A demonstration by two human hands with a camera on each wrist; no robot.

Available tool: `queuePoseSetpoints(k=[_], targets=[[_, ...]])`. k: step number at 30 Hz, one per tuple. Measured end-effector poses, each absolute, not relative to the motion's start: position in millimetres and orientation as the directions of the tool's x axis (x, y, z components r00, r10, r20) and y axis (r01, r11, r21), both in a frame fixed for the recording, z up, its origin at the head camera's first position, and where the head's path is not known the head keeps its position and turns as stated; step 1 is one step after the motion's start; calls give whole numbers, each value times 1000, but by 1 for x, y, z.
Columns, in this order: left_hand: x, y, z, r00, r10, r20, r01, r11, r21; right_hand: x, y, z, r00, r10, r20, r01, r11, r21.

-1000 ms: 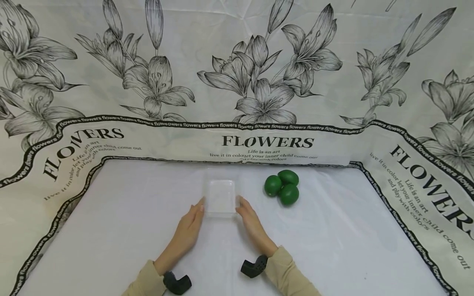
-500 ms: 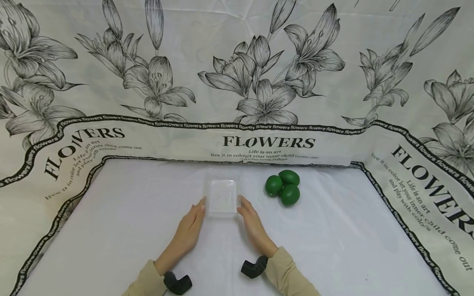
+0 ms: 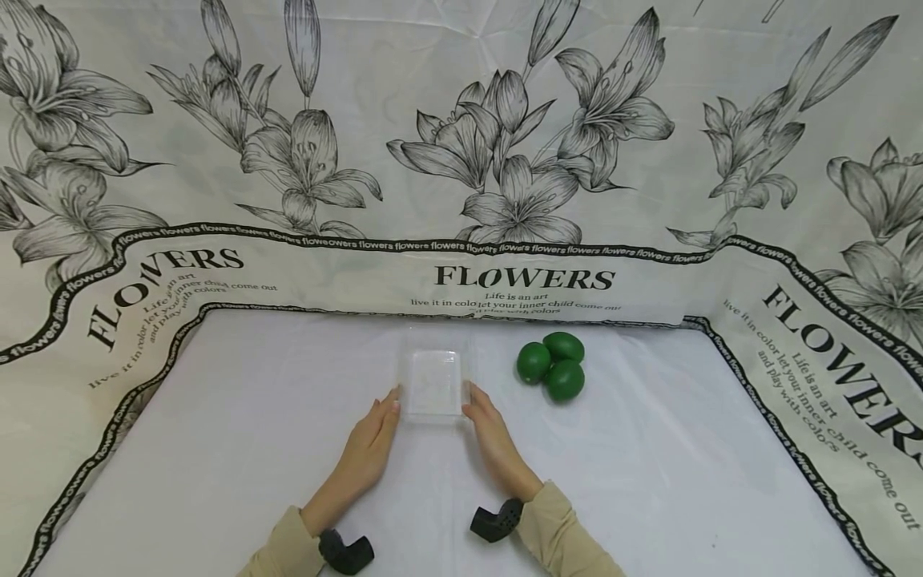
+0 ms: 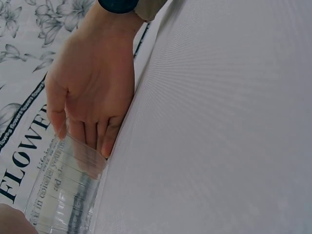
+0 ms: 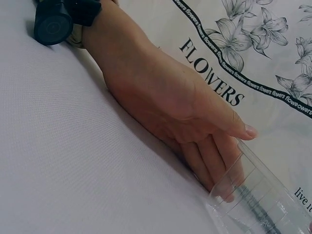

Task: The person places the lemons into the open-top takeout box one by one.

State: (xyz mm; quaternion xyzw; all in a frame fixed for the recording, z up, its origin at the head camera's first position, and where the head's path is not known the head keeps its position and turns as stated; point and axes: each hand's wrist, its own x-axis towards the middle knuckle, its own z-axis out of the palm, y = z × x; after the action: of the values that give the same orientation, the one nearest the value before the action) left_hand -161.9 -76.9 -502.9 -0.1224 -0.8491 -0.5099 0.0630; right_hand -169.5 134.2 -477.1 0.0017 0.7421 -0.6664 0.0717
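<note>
A clear plastic container (image 3: pixel 435 418) sits upright on the white cloth with nothing in it. My left hand (image 3: pixel 371 442) touches its left side near the front corner; in the left wrist view the straight fingers show through the transparent wall (image 4: pixel 61 195), thumb at the rim. On the opposite side my right hand (image 3: pixel 497 445) mirrors this, its fingers extended along the wall and its thumb tip (image 5: pixel 249 132) at the upper edge. To the right of the container, three smooth dark green oval fruits (image 3: pixel 563 380) lie close together.
White cloth (image 3: pixel 649 481) covers the table. Behind and at both sides rises a flower-printed fabric (image 3: pixel 519 200) with black lettering. Black devices (image 3: pixel 495 521) are strapped at both wrists, beside beige sleeves (image 3: pixel 566 533).
The container and the right hand appear shifted very slightly to the right, along with the whole view. Both hands keep their place at the container's sides, and the green fruits stay put.
</note>
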Motion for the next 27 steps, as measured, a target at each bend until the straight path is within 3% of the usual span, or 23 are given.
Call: queuePoseSetpoints(k=[7, 17, 22, 27], targets=[[-163, -77, -503, -965, 138, 224, 262, 441, 859, -168, 136, -476, -987, -115, -111, 98, 113, -989], [-168, -79, -490, -977, 183, 109, 177, 409, 895, -175, 147, -462, -961, -231, -152, 165, -34, -986], [-171, -84, -479, -972, 223, 78, 178, 471, 864, -174, 155, -449, -970, -161, -184, 172, 83, -982], [-177, -89, -470, -961, 261, 93, 225, 540, 811, -170, 169, -435, -993, -50, -104, 87, 272, -958]])
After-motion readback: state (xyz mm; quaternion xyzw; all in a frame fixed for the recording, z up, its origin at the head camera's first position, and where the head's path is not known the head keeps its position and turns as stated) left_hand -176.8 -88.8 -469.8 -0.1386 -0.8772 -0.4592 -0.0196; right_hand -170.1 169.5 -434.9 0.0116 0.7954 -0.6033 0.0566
